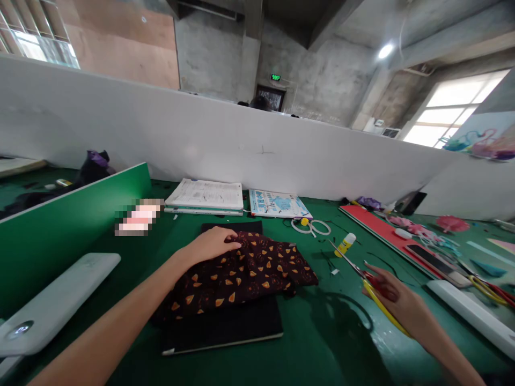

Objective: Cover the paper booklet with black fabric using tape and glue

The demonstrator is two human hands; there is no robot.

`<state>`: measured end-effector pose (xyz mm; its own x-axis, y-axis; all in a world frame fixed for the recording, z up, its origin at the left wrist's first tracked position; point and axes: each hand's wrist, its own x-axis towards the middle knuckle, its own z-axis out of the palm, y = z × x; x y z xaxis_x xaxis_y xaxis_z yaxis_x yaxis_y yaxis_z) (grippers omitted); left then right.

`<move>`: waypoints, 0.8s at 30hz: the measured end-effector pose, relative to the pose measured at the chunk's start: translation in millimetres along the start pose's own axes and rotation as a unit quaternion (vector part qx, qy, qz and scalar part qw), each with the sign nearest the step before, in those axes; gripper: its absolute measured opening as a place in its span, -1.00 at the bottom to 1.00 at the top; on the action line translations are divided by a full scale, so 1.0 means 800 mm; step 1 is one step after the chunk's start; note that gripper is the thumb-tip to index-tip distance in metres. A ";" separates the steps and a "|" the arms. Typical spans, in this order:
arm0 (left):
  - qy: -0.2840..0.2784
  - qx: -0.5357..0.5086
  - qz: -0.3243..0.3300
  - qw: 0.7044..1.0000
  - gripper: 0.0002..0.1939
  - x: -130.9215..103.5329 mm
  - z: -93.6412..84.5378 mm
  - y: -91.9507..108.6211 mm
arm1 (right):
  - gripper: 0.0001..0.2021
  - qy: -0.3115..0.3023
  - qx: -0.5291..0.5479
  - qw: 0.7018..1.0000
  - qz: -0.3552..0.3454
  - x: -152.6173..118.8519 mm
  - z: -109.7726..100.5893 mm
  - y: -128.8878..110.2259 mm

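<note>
My left hand [212, 244] lies on a dark maroon cloth [249, 273] printed with small orange and yellow shapes, its fingers closed on the upper left part of the fabric. The cloth is bunched over a flat black book or folder [225, 327], which sticks out below it and behind it. My right hand [392, 292] grips a pair of scissors [372, 297] with yellow and red handles. Their blades point up and left over the green table, to the right of the cloth and apart from it. Just beyond the tips stands a yellow glue stick [345, 245] with a white cap.
Behind the cloth lie stacked papers and books [207, 195] and a blue-and-white booklet [277, 203]. Two white rings [321, 228] sit nearby. At right are a red board [374, 233] with a phone [432, 257] and a white bar [475, 316]. A green divider [80, 214] stands left, beside a white lamp-like object [60, 305].
</note>
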<state>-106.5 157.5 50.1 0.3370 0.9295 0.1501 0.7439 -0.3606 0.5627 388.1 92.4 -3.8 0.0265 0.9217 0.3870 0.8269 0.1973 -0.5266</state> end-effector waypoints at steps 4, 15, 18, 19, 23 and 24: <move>0.011 0.009 -0.029 0.999 -0.70 0.019 0.026 -0.001 | -0.22 -0.099 0.172 0.980 -0.028 0.047 0.023 -0.085; -0.041 -0.009 0.057 0.997 -0.83 0.030 -0.027 0.023 | -0.41 -0.118 0.048 0.963 -0.238 0.174 0.064 -0.230; -0.044 0.005 0.087 0.995 -0.81 0.029 -0.045 0.035 | -0.48 -0.145 -0.041 0.934 -0.324 0.190 0.052 -0.238; -0.042 0.015 0.094 0.995 -0.80 0.028 -0.048 0.038 | -0.47 -0.154 -0.065 0.925 -0.342 0.193 0.045 -0.241; -0.039 0.065 0.113 0.991 -0.77 0.023 -0.056 0.048 | -0.44 -0.188 -0.147 0.887 -0.396 0.207 0.014 -0.260; -0.043 0.077 0.117 0.989 -0.76 0.021 -0.057 0.051 | -0.45 -0.192 -0.175 0.876 -0.406 0.210 0.008 -0.268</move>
<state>-96.8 162.2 112.3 0.5538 0.8111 0.1882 0.7164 -0.5794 0.3887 211.9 207.1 168.9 -0.7855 0.5827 0.2082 0.6092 0.7874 0.0946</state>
